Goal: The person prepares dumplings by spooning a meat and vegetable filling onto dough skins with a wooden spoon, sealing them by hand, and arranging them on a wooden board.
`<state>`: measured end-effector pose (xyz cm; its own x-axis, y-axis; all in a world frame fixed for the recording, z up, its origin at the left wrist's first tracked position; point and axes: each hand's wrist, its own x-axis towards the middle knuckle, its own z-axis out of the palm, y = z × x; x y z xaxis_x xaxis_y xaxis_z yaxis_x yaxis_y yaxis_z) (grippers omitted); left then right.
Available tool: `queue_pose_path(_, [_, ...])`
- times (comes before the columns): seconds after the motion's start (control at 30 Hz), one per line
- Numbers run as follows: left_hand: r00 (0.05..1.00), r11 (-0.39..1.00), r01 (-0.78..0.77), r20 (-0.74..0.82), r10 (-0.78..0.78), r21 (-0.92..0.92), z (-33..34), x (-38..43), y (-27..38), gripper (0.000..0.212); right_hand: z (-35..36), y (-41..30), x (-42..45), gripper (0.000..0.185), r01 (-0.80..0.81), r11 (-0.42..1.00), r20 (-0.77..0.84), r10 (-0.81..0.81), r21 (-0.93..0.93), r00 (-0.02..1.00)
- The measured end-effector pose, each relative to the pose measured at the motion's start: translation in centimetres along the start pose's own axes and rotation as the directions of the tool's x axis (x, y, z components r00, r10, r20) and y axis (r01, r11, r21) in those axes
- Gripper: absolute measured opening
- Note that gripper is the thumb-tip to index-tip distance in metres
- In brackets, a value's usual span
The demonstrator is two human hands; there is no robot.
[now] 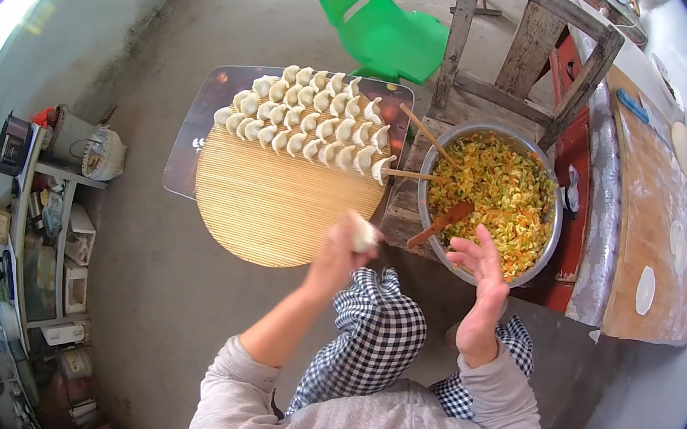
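Observation:
My left hand (pixel 339 252) is closed around a pale folded dumpling (pixel 364 235), slightly blurred, near the front right rim of a round slatted mat (pixel 274 206). Several rows of shaped dumplings (pixel 310 121) cover the far half of that mat. My right hand (pixel 481 289) is raised with fingers apart and nothing in it, at the near edge of a metal basin (pixel 554 240). Chopped vegetable filling (pixel 495 182) fills the basin. A wooden spoon (pixel 445 224) and two wooden sticks (pixel 427 133) lean over its left rim.
The basin rests on a wooden chair (pixel 476 102). Beyond the mat stands a green plastic chair (pixel 386 27). A floured wooden board (pixel 653 207) at right bears a dough wrapper (pixel 645 290) and a blue-handled tool (pixel 632 105). A cluttered shelf (pixel 50 243) lines the left wall.

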<state>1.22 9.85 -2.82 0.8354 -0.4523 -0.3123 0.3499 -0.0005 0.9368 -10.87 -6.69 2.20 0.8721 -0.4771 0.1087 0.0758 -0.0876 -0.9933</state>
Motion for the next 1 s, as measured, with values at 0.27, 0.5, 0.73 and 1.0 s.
queue_pose_path(0.27, [0.979,0.959,-0.072,-0.163,0.120,0.274,-6.1,6.7,-5.9,0.025,-0.3,0.0,-0.2,0.041,-0.105,0.994,-0.101,0.105,-0.002,0.989])
queue_pose_path(0.5, [0.807,0.516,-0.336,-0.041,0.589,0.788,-2.9,9.6,-7.0,0.022,-0.8,1.0,-0.3,0.030,-0.117,0.991,-0.129,0.124,0.064,0.984])
queue_pose_path(0.73, [0.841,0.574,-0.285,-0.087,0.533,0.768,-1.2,9.8,-6.9,0.019,-2.1,1.3,-0.3,0.028,-0.099,0.994,-0.161,0.106,0.050,0.981])
queue_pose_path(1.0, [0.809,0.514,-0.244,-0.120,0.575,0.822,-1.7,10.5,-7.4,0.016,-1.8,1.9,0.3,0.027,-0.148,0.985,-0.167,0.162,0.093,0.973])
